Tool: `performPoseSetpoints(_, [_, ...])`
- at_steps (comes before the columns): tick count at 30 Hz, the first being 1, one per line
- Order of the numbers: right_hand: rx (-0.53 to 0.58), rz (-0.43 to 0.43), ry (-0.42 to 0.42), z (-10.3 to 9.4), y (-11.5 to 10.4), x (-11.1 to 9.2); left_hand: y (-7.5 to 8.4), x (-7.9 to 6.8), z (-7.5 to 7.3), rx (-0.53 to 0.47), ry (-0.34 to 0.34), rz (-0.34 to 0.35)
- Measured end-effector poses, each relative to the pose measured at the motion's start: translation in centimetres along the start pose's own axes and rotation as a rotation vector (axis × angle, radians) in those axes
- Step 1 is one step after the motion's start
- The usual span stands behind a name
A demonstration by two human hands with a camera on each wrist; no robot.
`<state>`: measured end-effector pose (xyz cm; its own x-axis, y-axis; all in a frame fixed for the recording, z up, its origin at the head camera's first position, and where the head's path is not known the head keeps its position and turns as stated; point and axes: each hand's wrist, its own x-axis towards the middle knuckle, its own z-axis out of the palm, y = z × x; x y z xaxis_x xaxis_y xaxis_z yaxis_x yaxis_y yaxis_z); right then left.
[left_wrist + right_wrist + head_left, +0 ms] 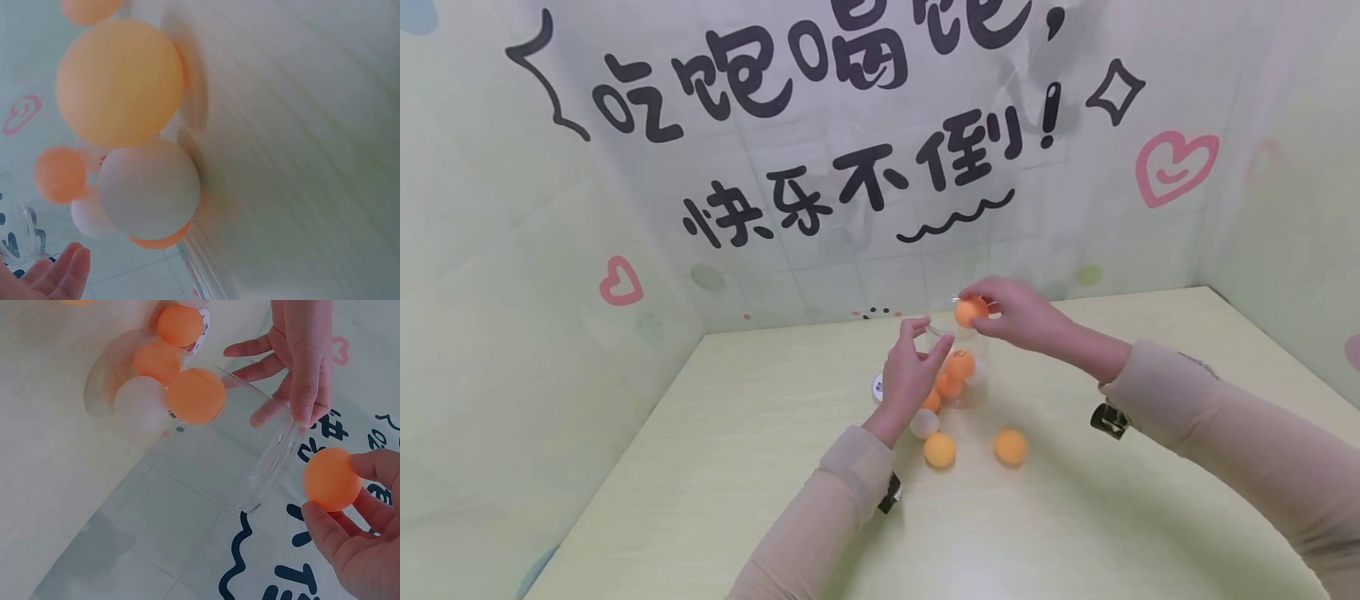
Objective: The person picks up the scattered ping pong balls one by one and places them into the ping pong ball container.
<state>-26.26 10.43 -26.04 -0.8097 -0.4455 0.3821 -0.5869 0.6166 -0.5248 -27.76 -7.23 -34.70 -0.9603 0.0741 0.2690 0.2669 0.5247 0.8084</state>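
My right hand (1018, 312) pinches an orange ping-pong ball (331, 479) between thumb and fingers, just above the open mouth of a clear plastic jar (269, 465). Round the jar's rim, my left hand (912, 372) holds it from the left, the thumb at the rim and the fingers along the wall. Inside the jar lie orange balls (195, 395) and a white ball (141, 403). On the table beside its base sit another orange ball (930, 402), a white ball (924, 424) and a yellow-orange ball (939, 450).
A second yellow-orange ball (1011, 447) rests on the pale tabletop (715, 467), in front of the jar. Partly behind my left hand is a round white lid-like disc (877, 387). A printed curtain (820, 275) hangs along the table's back edge.
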Motion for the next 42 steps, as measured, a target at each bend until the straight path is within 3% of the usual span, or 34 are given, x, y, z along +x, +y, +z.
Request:
performPoseSetpoints(17, [-0.039,0.061,0.035,0.4,1.4,2.2,-0.1,0.1,0.2,-0.012,0.003,0.017])
performPoseSetpoints(29, [0.016,0.144,-0.010,0.5,1.8,2.5,-0.2,0.2,0.3,0.004,0.016,0.027])
performPoseSetpoints(42, [0.090,0.072,0.050,0.2,1.9,0.7,-0.2,0.3,0.3,0.016,0.012,0.034])
